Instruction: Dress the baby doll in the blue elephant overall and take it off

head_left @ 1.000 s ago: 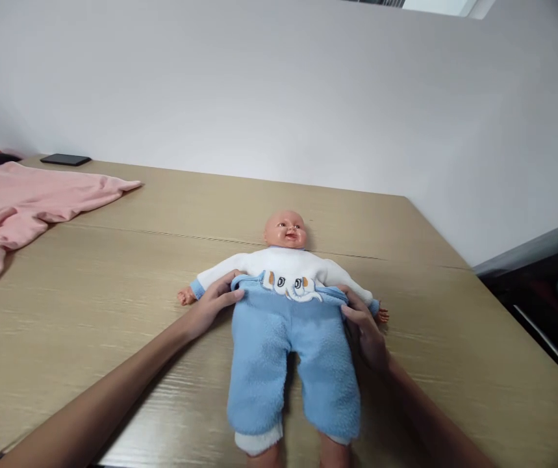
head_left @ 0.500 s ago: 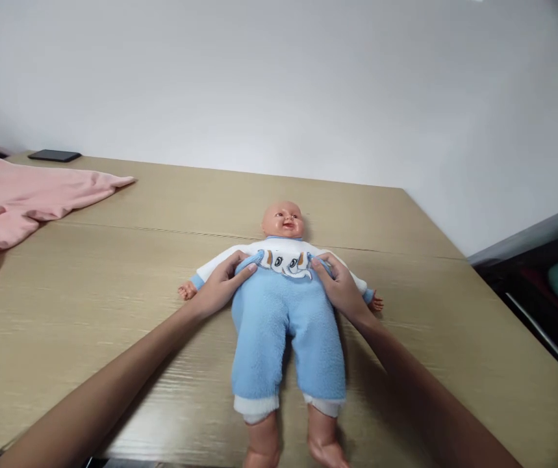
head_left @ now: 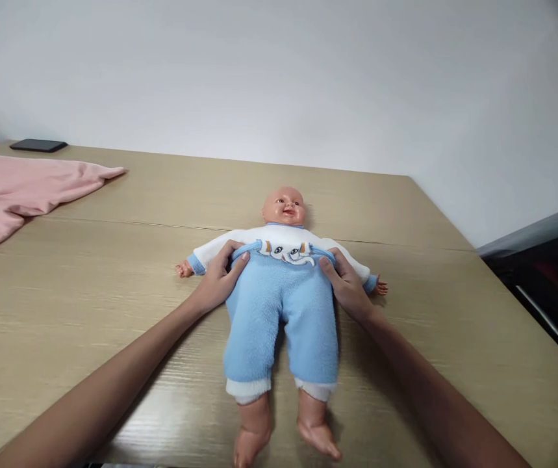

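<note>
A baby doll [head_left: 284, 205] lies on its back on the wooden table, head toward the wall and bare feet toward me. It wears a white top [head_left: 215, 246] with blue cuffs and fluffy light blue pants [head_left: 259, 312] with white hems. An elephant face decorates the front of the waist. My left hand [head_left: 223, 276] pinches the waistband at the doll's side, thumb in front. At the opposite side, my right hand [head_left: 349, 283] grips the same waistband, its thumb also in front. The fingertips of both hands are partly hidden by the cloth.
A pink cloth [head_left: 30, 185] is spread on the left of the table [head_left: 162, 383]. Beyond it a dark flat phone-like device [head_left: 39, 145] lies near the wall [head_left: 279, 84]. Past the right edge stands a black object [head_left: 542, 279] with something teal on it.
My hands have moved apart, pulling the waistband wider to both sides. The view has shifted slightly, so the doll's feet show more fully.
</note>
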`<state>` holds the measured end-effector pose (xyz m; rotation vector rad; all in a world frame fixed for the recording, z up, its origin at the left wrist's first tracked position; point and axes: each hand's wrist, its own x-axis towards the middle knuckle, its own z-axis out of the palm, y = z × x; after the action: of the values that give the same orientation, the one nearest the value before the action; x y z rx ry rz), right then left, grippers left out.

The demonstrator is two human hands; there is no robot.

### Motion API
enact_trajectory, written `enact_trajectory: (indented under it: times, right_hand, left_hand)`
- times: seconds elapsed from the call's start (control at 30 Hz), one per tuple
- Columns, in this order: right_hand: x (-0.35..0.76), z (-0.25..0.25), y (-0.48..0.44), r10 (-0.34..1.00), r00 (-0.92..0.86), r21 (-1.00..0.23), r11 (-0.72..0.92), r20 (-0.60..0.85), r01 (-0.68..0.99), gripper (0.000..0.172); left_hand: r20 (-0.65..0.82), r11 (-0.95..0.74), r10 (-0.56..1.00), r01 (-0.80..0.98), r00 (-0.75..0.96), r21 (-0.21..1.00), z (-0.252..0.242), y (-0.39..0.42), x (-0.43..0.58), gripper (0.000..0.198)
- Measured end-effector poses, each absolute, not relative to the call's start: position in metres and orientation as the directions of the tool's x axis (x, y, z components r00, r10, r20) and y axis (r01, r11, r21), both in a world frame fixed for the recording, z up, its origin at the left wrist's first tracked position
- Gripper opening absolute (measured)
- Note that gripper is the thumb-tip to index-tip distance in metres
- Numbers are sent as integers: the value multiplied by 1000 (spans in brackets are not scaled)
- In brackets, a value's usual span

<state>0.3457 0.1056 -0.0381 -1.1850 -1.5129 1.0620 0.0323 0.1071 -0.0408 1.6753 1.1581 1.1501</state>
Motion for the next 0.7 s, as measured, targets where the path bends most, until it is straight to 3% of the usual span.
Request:
enact_trajectory:
  times: [0.23, 0.47, 0.6, 0.7]
  right_hand:
    - [334, -49, 120, 981, -97, -949, 186, 166, 256, 43]
    - [351, -46, 117, 978, -64, -859, 207, 201, 468, 43]
    - [348, -49, 108, 957, -48, -838, 274, 286, 471, 33]
    - [336, -34, 101, 888, -46, -693, 389, 458, 607, 33]
  left_hand:
    - [239, -265, 964, 315, 120, 911, -45, 116, 42, 30]
    - [192, -198, 969, 23, 158, 980, -46, 120, 28, 43]
    - [231, -229, 971, -47, 54, 972, -48, 119, 29, 42]
    - [286, -288, 957, -42, -40, 957, -49, 116, 33, 42]
